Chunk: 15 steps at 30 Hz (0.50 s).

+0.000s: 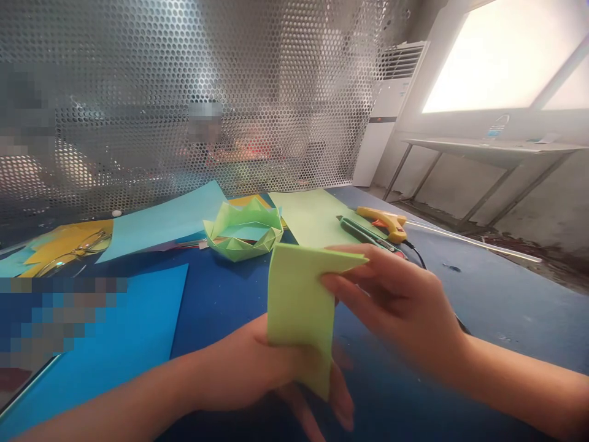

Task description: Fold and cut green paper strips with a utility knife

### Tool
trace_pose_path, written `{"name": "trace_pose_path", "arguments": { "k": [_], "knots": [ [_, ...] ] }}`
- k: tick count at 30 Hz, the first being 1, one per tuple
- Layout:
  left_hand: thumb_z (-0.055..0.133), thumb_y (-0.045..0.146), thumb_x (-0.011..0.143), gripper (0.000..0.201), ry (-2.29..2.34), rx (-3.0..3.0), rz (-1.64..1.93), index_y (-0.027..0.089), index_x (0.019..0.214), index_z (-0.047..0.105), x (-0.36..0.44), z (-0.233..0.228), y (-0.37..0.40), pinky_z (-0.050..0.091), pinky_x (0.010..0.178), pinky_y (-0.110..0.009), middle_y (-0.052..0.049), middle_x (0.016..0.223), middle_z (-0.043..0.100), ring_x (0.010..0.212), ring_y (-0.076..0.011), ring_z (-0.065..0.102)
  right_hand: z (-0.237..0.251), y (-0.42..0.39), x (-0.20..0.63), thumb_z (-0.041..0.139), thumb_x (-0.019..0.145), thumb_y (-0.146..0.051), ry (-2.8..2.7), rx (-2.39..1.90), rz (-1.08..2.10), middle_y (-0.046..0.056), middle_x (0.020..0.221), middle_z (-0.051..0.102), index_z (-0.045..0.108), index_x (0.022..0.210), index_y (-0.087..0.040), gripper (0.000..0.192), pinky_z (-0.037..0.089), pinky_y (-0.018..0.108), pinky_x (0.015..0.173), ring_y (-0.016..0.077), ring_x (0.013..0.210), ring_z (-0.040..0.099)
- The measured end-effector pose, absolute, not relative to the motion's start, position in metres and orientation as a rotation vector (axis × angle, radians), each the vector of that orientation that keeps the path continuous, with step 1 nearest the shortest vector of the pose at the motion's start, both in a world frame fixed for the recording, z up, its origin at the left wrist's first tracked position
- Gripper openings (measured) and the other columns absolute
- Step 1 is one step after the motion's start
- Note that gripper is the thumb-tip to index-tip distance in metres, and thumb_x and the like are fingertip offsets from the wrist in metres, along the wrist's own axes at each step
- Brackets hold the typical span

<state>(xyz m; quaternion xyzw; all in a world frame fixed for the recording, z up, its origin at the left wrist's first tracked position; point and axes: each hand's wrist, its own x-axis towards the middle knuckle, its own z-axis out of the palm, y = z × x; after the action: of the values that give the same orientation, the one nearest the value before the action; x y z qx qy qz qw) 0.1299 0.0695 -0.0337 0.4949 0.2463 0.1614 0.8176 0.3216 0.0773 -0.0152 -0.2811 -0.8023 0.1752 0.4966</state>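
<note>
- My left hand (276,363) clasps the lower part of the folded green paper (299,294), thumb in front; my right hand (409,294) pinches its flap at one o'clock.
- I judge this piece partway: folded narrow, its flap jutting out, not yet flattened.
- At eleven o'clock from it, a pointed-rim paper bowl (243,248) stands formed.
- Paper hides some fingers, left fingertips blur, I can't count layers, and pixelation masks eight o'clock.
</note>
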Motion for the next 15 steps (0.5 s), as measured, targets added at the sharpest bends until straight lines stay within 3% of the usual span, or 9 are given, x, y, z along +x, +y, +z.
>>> {"name": "trace_pose_path", "arguments": {
  "k": [5, 9, 12, 15],
  "knots": [
    [0.073, 0.052, 0.081, 0.040, 0.395, 0.999, 0.294, 0.018, 0.099, 0.062, 0.126, -0.046, 0.072, 0.056, 0.066, -0.025, 0.000, 0.073, 0.065, 0.062, -0.0101, 0.066, -0.021, 0.080, 0.333, 0.054, 0.091, 0.002, -2.167, -0.577, 0.094, -0.002, 0.114, 0.076, 0.067, 0.111, -0.026, 0.036, 0.056, 0.009, 0.079, 0.0066, 0.094, 0.073],
    [0.075, 0.057, 0.079, 0.044, 0.358, 1.002, 0.326, 0.015, 0.086, 0.063, 0.124, -0.054, 0.074, 0.055, 0.057, -0.022, -0.001, 0.074, 0.062, 0.059, -0.0100, 0.065, -0.029, 0.084, 0.340, 0.052, 0.099, -0.012, -2.319, -0.475, -0.142, 0.005, 0.132, 0.069, 0.069, 0.112, -0.024, 0.024, 0.060, 0.016, 0.075, 0.0102, 0.088, 0.074],
    [0.079, 0.059, 0.074, 0.049, 0.349, 1.000, 0.356, 0.013, 0.077, 0.063, 0.123, -0.056, 0.074, 0.053, 0.053, -0.019, -0.002, 0.072, 0.061, 0.059, -0.0098, 0.065, -0.035, 0.087, 0.342, 0.047, 0.103, -0.015, -2.347, -0.454, -0.190, 0.007, 0.130, 0.069, 0.068, 0.114, -0.022, 0.025, 0.059, 0.015, 0.079, 0.0105, 0.092, 0.073],
    [0.068, 0.068, 0.080, 0.054, 0.330, 0.968, 0.387, 0.015, 0.092, 0.062, 0.123, -0.059, 0.074, 0.052, 0.049, -0.018, -0.002, 0.071, 0.062, 0.056, -0.0105, 0.064, -0.039, 0.088, 0.340, 0.046, 0.104, -0.014, -2.353, -0.449, -0.152, 0.008, 0.127, 0.068, 0.067, 0.116, -0.021, 0.026, 0.057, 0.010, 0.079, 0.0075, 0.091, 0.072]
  ]
}}
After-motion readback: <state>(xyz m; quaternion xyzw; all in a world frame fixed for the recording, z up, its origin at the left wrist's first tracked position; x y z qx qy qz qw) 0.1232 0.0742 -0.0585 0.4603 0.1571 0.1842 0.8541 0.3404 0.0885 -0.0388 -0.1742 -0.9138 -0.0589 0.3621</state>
